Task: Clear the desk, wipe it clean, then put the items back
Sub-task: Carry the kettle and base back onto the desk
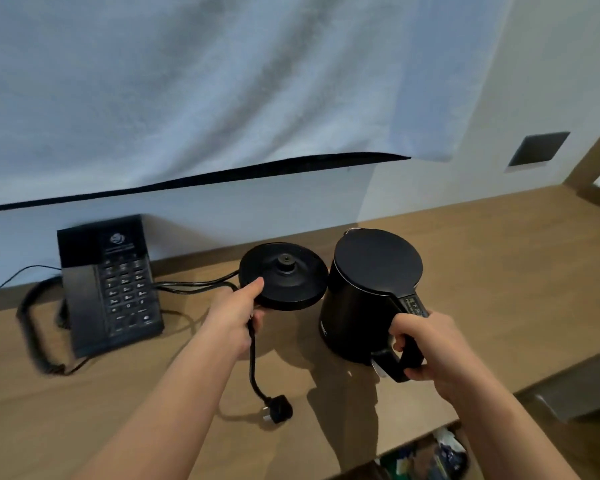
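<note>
Head view: both forearms are cut off by the bottom edge. Below the near edge of the desk [499, 271], some clutter [426, 452] is glimpsed, too blurred to be identified. A plug [278, 408] is seen at the end of a cord [252, 351]; whether it touches the wood or hangs just over its shadow cannot be told.

The hands are kept apart, each clamped on its own thing. The handle of a black kettle [368, 299] is wrapped by the right hand [426, 344], the fingertips being hidden behind the handle. The lid is closed, and the printing on the handle top is too small to be read. The kettle's underside is concealed, so contact with the desk cannot be judged.

Just left of the kettle, its round base [284, 275] is gripped at the rim by the left hand [234, 320]: the thumb is laid on top, while the fingers are hidden beneath. The cord's upper run is lost behind that hand.

Further left, a phone [108, 285] is set near the wall, smeared by blur, its keys barely legible; its coiled lead [32, 327] is looped beside it.

Behind, a pale cloth [222, 81] is draped over something of which only a dark lower edge [222, 174] is shown. A grey plate [539, 148] is set in the right wall.
</note>
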`<control>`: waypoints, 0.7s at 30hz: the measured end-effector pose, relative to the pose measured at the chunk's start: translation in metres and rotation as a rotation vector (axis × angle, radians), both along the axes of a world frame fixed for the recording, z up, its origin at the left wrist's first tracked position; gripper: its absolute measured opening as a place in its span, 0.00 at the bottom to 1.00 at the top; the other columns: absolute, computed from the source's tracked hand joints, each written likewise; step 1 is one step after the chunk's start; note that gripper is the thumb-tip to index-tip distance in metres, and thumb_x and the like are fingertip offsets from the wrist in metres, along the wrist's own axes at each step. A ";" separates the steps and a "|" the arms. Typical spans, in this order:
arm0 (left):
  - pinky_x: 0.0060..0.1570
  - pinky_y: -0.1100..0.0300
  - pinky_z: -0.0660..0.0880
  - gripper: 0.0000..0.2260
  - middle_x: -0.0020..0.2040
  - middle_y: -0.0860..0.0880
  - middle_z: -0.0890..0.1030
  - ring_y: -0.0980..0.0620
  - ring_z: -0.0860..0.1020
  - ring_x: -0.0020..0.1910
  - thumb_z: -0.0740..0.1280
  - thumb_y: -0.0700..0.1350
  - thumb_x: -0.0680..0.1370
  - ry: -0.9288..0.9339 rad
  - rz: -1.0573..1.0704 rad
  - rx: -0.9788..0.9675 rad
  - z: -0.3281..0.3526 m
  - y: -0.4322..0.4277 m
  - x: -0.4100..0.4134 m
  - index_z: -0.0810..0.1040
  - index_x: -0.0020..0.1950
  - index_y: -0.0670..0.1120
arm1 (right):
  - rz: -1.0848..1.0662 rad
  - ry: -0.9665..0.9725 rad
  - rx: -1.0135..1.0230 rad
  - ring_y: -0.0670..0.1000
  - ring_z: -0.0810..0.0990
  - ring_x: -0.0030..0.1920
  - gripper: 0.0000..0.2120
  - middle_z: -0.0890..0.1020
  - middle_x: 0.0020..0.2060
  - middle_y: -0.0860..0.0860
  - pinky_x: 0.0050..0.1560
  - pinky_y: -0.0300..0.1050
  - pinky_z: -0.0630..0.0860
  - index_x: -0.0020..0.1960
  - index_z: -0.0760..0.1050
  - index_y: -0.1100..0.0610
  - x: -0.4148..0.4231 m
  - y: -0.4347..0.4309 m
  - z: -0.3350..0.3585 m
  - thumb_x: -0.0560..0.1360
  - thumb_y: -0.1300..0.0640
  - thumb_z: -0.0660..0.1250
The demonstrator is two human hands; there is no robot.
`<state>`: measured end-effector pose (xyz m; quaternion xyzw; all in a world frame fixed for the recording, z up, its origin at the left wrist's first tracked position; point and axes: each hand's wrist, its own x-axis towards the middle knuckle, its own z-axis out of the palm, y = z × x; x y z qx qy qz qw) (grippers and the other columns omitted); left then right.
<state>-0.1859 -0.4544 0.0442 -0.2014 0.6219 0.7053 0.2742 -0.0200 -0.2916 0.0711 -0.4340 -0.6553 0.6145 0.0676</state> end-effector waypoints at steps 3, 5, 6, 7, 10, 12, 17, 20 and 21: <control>0.15 0.70 0.63 0.13 0.44 0.43 0.80 0.51 0.75 0.36 0.67 0.43 0.77 -0.038 -0.008 0.004 -0.006 0.040 0.005 0.72 0.59 0.41 | 0.035 0.005 0.015 0.52 0.68 0.29 0.05 0.71 0.26 0.54 0.32 0.43 0.66 0.38 0.67 0.61 0.004 0.048 -0.004 0.69 0.67 0.63; 0.14 0.70 0.63 0.09 0.44 0.42 0.80 0.51 0.75 0.39 0.67 0.42 0.77 -0.069 0.002 0.007 -0.008 0.066 0.016 0.73 0.55 0.40 | 0.062 0.005 0.023 0.52 0.68 0.29 0.05 0.71 0.25 0.53 0.32 0.43 0.67 0.37 0.68 0.61 0.008 0.080 -0.007 0.68 0.67 0.63; 0.14 0.70 0.63 0.08 0.45 0.41 0.80 0.50 0.76 0.41 0.67 0.42 0.77 -0.087 0.008 0.017 -0.008 0.080 0.024 0.73 0.53 0.40 | 0.077 0.009 0.021 0.52 0.67 0.29 0.05 0.71 0.25 0.53 0.31 0.43 0.67 0.37 0.67 0.61 0.012 0.097 -0.008 0.68 0.67 0.63; 0.14 0.70 0.63 0.06 0.45 0.41 0.80 0.50 0.76 0.42 0.66 0.42 0.78 -0.099 0.015 0.031 -0.008 0.094 0.032 0.73 0.51 0.40 | 0.095 0.015 0.017 0.52 0.67 0.29 0.06 0.70 0.24 0.52 0.31 0.43 0.66 0.37 0.67 0.61 0.016 0.115 -0.008 0.68 0.68 0.63; 0.13 0.71 0.61 0.05 0.43 0.41 0.79 0.51 0.78 0.36 0.64 0.41 0.79 -0.134 0.073 0.071 -0.009 0.135 0.060 0.72 0.50 0.40 | 0.168 0.008 0.008 0.52 0.68 0.29 0.06 0.70 0.25 0.53 0.31 0.42 0.66 0.38 0.67 0.60 0.031 0.166 -0.006 0.69 0.67 0.63; 0.12 0.71 0.61 0.04 0.42 0.42 0.79 0.52 0.79 0.27 0.63 0.41 0.80 -0.151 0.086 0.103 -0.009 0.162 0.077 0.71 0.48 0.40 | 0.201 0.008 -0.001 0.52 0.68 0.29 0.06 0.71 0.26 0.53 0.30 0.42 0.66 0.38 0.67 0.60 0.041 0.198 -0.002 0.69 0.67 0.63; 0.13 0.71 0.63 0.04 0.51 0.40 0.78 0.50 0.80 0.32 0.61 0.40 0.80 -0.229 0.148 0.168 -0.013 0.212 0.112 0.72 0.53 0.40 | 0.227 0.000 -0.004 0.52 0.69 0.31 0.05 0.71 0.26 0.53 0.32 0.44 0.67 0.39 0.67 0.60 0.055 0.256 -0.002 0.69 0.66 0.64; 0.13 0.71 0.62 0.05 0.49 0.41 0.79 0.51 0.81 0.32 0.60 0.40 0.81 -0.227 0.164 0.187 -0.012 0.235 0.124 0.71 0.55 0.40 | 0.240 -0.006 0.001 0.52 0.69 0.31 0.05 0.72 0.28 0.53 0.33 0.44 0.68 0.39 0.68 0.60 0.059 0.278 -0.002 0.70 0.64 0.64; 0.12 0.71 0.62 0.05 0.46 0.42 0.79 0.51 0.81 0.29 0.60 0.40 0.81 -0.222 0.160 0.190 -0.012 0.241 0.127 0.70 0.56 0.40 | 0.245 -0.005 0.006 0.52 0.69 0.31 0.05 0.72 0.28 0.53 0.33 0.44 0.68 0.39 0.67 0.59 0.060 0.284 -0.001 0.70 0.64 0.64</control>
